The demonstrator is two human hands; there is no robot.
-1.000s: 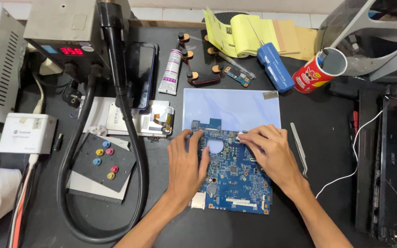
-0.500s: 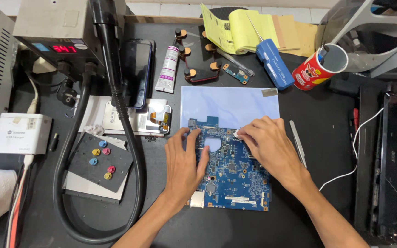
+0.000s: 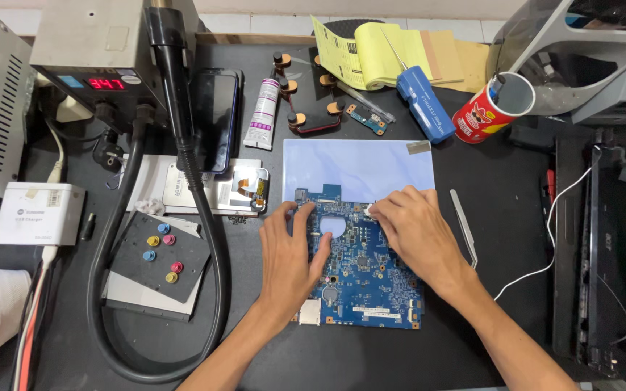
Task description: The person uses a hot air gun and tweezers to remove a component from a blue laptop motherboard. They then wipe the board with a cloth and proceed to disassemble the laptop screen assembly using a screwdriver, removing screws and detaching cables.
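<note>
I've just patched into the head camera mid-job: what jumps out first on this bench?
Front and centre, a blue circuit board lies on the dark bench, with the left hand flat on its left side and the right hand pressing something small and white at its top edge. Behind it lies a pale blue sheet. At far left, a grey station with a red display trails a thick black hose.

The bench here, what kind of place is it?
Likely an electronics repair bench: a blue circuit board under both hands, a hot-air rework station with its black hose, and metal tweezers.
</note>
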